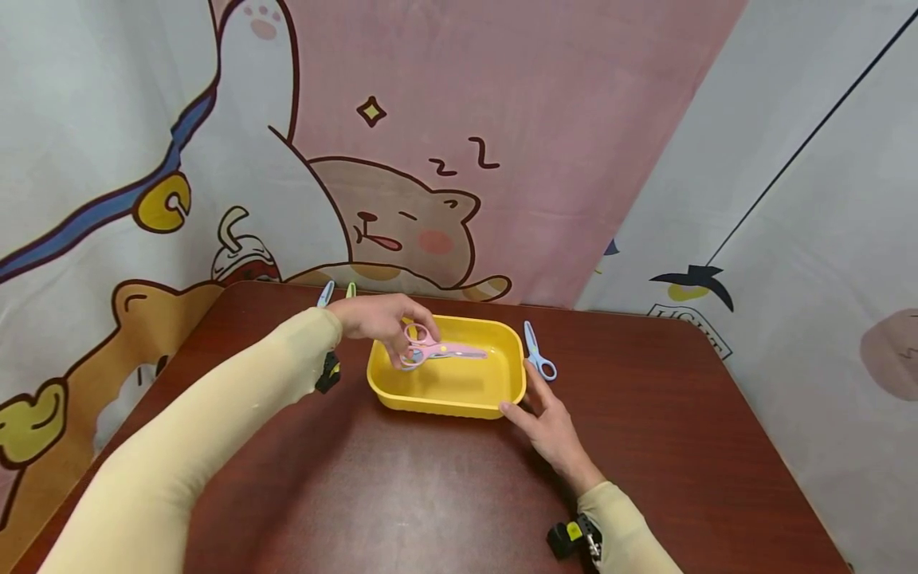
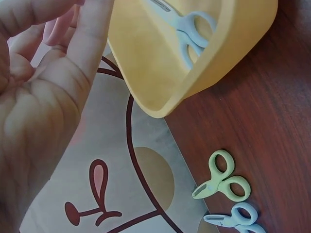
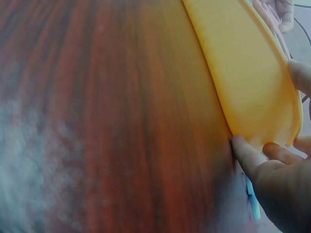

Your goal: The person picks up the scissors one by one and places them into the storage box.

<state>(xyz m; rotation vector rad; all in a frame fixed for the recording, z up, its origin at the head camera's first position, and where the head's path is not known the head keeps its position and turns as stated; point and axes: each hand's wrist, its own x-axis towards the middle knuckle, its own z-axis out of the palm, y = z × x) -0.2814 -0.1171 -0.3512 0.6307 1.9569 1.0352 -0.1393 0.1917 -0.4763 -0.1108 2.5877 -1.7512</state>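
Note:
My left hand (image 1: 380, 320) holds pink scissors (image 1: 459, 351) by the handle loops above the left part of a yellow tray (image 1: 448, 409). The blades point right. Inside the tray lies a pair of light blue scissors (image 2: 184, 24), mostly hidden under the pink pair in the head view. My right hand (image 1: 554, 434) grips the tray's near right corner, thumb and fingers spread around the rim and outer wall. Just beyond those fingers, blue scissors (image 1: 534, 352) lie on the table against the tray's right side.
Left of the tray, partly behind my left arm, lie green scissors (image 2: 223, 179) and another light blue pair (image 2: 238, 221). The brown table (image 1: 430, 486) ends at a printed cartoon curtain (image 1: 538, 159).

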